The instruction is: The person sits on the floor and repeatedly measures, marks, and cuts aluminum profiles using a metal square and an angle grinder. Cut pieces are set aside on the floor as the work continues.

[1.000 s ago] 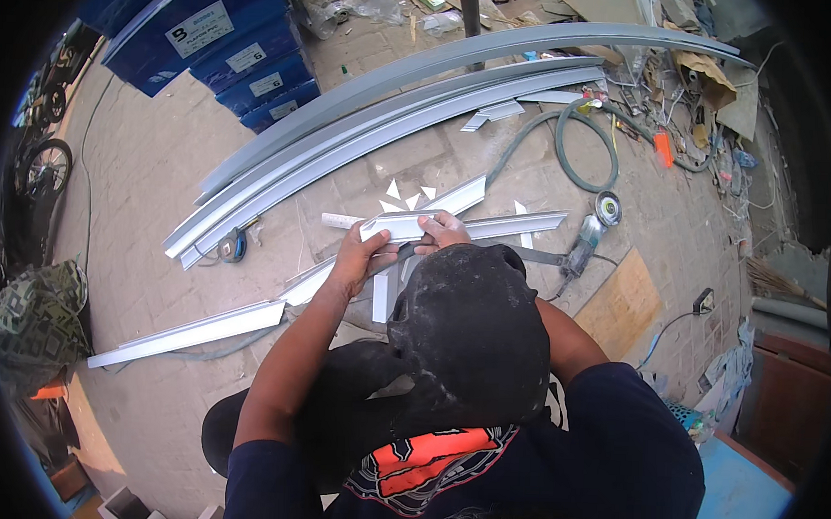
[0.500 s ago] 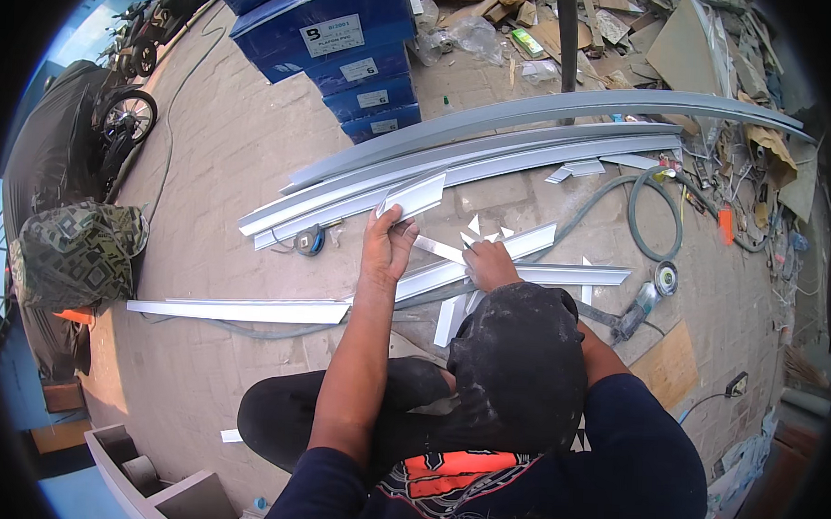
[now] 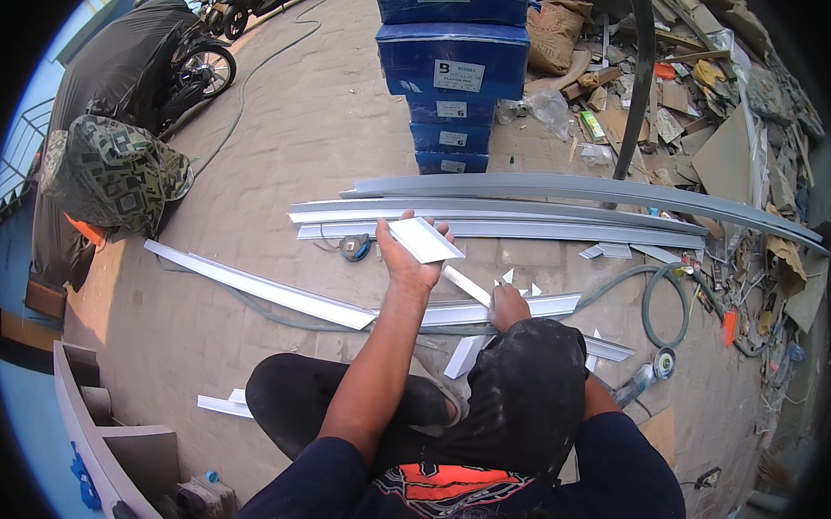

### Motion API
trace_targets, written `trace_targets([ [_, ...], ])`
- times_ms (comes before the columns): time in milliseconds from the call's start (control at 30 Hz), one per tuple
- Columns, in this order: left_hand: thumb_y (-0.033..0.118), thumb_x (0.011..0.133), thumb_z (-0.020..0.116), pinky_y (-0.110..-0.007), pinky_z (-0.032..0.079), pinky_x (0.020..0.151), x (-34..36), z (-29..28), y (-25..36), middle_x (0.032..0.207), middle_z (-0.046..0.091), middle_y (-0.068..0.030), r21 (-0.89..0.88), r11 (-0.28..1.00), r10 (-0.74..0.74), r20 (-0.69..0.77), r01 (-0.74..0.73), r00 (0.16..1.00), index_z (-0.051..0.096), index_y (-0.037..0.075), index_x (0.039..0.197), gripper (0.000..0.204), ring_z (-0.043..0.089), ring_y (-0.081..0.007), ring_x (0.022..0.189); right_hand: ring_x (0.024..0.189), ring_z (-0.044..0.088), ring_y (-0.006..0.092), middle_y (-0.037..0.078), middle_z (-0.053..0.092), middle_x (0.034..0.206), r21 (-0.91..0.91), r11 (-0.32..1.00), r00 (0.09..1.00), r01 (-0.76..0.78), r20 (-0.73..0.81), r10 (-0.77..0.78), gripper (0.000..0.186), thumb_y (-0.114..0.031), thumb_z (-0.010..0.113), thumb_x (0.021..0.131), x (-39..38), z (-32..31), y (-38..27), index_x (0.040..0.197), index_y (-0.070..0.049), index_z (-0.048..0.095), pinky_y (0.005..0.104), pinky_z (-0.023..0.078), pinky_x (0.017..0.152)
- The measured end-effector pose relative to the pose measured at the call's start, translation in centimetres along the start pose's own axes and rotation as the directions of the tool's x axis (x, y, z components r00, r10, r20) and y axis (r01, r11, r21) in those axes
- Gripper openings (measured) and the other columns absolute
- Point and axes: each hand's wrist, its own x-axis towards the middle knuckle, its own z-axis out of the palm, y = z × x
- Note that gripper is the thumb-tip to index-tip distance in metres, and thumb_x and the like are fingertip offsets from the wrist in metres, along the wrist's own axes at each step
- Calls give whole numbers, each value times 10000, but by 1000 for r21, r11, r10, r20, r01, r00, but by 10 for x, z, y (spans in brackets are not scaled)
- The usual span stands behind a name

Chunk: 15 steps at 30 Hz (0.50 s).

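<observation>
Has shifted the short trim piece (image 3: pixel 425 241) from both hands into the left hand (image 3: pixel 406 259) alone, cradling it across the palm, fingers curled round; leaves the right hand (image 3: pixel 512 307) freed beside the white strip (image 3: pixel 468 286), cannot tell whether pinching.

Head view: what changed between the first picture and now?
The right hand has let go of the short white trim piece and is at one end of a narrow white strip, its grip unclear. The left hand has carried the piece forward and leftward. The view has shifted. The grinder and long trim lengths stay on the ground.
</observation>
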Motion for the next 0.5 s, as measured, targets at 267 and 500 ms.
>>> trace_targets([
  [267, 478, 1125, 608, -534, 574, 946, -8, 38, 36, 1179, 599, -112, -22, 993, 114, 223, -112, 968, 492, 93, 1421, 499, 624, -292, 1066, 841, 661, 216, 148, 704, 1039, 478, 866, 962, 146, -273, -11, 448, -214, 824, 924, 33, -139, -48, 1296, -5, 690, 362, 552, 815],
  [500, 116, 1081, 671, -493, 467, 1198, -28, 67, 52, 1404, 529, -106, 23, 892, 412, 367, -451, 834, 438, 114, 1516, 493, 560, -242, 1306, 865, 648, 188, 114, 698, 1019, 498, 721, 835, 481, -510, -204, 368, -97, 835, 919, 17, -275, -126, 1258, -7, 724, 312, 517, 773],
])
